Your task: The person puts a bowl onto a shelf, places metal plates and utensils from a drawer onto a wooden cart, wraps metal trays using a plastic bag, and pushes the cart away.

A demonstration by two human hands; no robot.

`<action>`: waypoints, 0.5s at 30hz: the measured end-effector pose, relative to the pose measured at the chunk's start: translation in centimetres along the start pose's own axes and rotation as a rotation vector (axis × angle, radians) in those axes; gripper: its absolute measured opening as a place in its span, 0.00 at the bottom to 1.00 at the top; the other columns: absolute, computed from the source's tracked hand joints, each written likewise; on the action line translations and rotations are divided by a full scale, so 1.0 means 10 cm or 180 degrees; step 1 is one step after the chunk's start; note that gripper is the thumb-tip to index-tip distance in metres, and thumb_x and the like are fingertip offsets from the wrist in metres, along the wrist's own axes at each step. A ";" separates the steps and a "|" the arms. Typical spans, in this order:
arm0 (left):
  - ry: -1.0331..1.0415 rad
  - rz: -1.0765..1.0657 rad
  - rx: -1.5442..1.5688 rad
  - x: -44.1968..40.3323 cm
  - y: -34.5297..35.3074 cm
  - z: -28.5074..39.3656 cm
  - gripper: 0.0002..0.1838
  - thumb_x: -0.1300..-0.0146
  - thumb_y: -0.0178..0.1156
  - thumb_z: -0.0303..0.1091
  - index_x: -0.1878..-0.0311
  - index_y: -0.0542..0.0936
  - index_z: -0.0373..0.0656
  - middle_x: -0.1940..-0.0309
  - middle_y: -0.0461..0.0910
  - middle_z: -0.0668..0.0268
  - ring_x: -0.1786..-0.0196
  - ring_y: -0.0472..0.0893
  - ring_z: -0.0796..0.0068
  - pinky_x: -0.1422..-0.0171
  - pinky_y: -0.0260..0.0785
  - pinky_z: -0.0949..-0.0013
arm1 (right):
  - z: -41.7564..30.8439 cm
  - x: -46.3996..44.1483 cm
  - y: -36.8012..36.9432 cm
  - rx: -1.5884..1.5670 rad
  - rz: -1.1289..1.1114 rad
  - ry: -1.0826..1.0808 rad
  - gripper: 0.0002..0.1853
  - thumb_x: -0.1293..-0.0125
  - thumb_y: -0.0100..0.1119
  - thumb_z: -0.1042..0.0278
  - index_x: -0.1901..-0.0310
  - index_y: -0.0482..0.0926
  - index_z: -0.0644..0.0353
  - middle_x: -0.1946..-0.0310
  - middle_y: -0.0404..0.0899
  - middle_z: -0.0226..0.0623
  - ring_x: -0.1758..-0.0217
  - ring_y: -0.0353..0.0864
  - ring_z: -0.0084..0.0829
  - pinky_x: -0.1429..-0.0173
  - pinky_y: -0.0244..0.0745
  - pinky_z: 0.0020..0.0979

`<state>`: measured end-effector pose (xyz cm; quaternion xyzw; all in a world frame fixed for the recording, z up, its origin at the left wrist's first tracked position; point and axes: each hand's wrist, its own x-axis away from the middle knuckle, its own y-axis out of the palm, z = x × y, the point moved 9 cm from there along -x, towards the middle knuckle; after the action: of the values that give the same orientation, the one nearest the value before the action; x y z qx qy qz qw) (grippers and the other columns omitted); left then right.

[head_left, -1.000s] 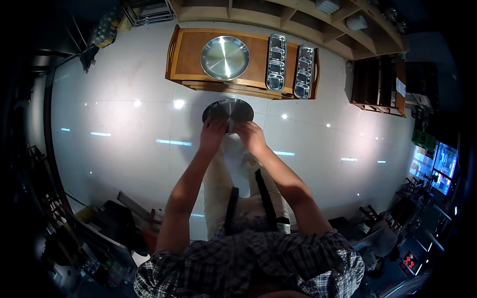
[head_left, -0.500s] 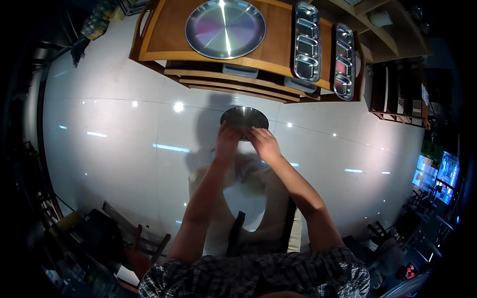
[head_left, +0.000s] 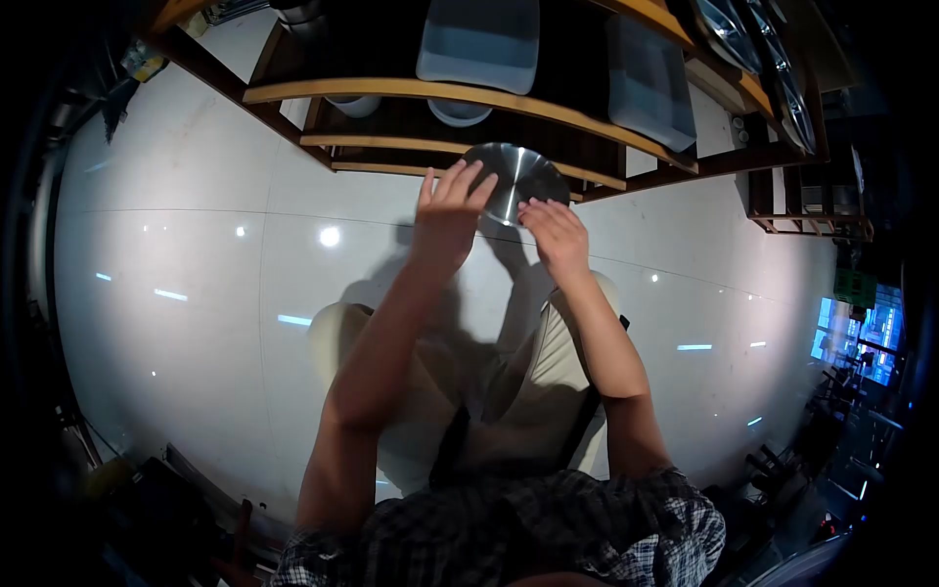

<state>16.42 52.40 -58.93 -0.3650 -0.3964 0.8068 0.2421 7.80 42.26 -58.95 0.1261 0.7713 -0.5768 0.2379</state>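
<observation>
A round, shiny metal plate [head_left: 526,184] is held in front of the lower shelves of a wooden cart, its broad face toward me. My left hand [head_left: 453,207] grips its left edge, with the fingers lying over the face. On the lower right edge is my right hand [head_left: 558,235], fingers bent over the rim. Both thumbs are mostly hidden. Above and beyond the plate, a grey plastic bin [head_left: 479,44] stands on a cart shelf.
The wooden cart's shelf rail [head_left: 391,90] crosses ahead. A second grey bin [head_left: 650,88] stands at the right, and a white round container [head_left: 460,114] sits lower. Metal trays [head_left: 782,83] lie on the cart top. My bent knees rise above the glossy floor [head_left: 186,284].
I have crouched down closer to the cart, so its lower shelves now show. Both hands have moved up and forward with the plate, whose face now shows more fully.
</observation>
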 end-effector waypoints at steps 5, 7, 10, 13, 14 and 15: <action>-0.0511 -0.0039 0.0326 0.11 -0.04 -0.18 0.23 0.53 0.64 0.26 0.49 0.75 0.42 0.50 0.75 0.60 0.45 0.73 0.58 0.37 0.61 0.57 | 0.54 0.00 -0.08 0.0502 0.0166 0.0343 0.10 0.48 0.54 0.77 0.63 0.79 0.60 0.60 0.82 0.36 0.52 0.80 0.34 0.47 0.74 0.37; -0.0391 -0.0295 0.0285 0.12 0.07 -0.11 0.20 0.52 0.65 0.28 0.53 0.77 0.40 0.55 0.78 0.59 0.49 0.76 0.58 0.40 0.64 0.61 | 0.77 0.01 -0.04 0.0705 0.0209 0.0332 0.10 0.47 0.53 0.78 0.62 0.79 0.60 0.61 0.82 0.36 0.52 0.80 0.34 0.46 0.73 0.36; -0.0414 -0.0733 0.0348 0.21 0.16 -0.03 0.15 0.49 0.63 0.29 0.56 0.78 0.40 0.57 0.79 0.60 0.51 0.77 0.60 0.42 0.66 0.61 | 1.06 -0.02 0.02 0.1064 0.0357 0.0426 0.13 0.49 0.53 0.78 0.61 0.79 0.57 0.68 0.81 0.34 0.61 0.81 0.34 0.53 0.74 0.34; -0.0341 -0.0975 0.0294 0.25 0.26 -0.06 0.12 0.47 0.62 0.30 0.58 0.78 0.40 0.59 0.79 0.60 0.53 0.77 0.61 0.44 0.67 0.62 | 1.41 0.05 0.33 0.1455 -0.0166 0.0810 0.12 0.49 0.53 0.75 0.62 0.79 0.54 0.74 0.78 0.33 0.68 0.79 0.34 0.60 0.72 0.35; -0.0231 -0.0863 0.0238 0.25 0.24 -0.05 0.11 0.47 0.61 0.30 0.60 0.79 0.40 0.60 0.80 0.61 0.54 0.78 0.61 0.45 0.68 0.62 | 1.50 0.10 0.44 0.1534 -0.0171 0.0728 0.11 0.48 0.52 0.72 0.63 0.79 0.52 0.78 0.76 0.32 0.72 0.78 0.34 0.65 0.71 0.35; -0.0220 -0.0872 0.0238 0.24 0.24 -0.05 0.11 0.47 0.61 0.30 0.60 0.79 0.40 0.60 0.80 0.61 0.54 0.78 0.61 0.45 0.68 0.62 | 1.51 0.11 0.46 0.1536 -0.0169 0.0741 0.11 0.48 0.52 0.72 0.63 0.79 0.52 0.78 0.76 0.32 0.72 0.78 0.34 0.65 0.71 0.35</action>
<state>15.03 52.91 -62.07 -0.2701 -0.4203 0.7926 0.3496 12.32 29.22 -66.65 0.2244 0.6366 -0.7316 0.0954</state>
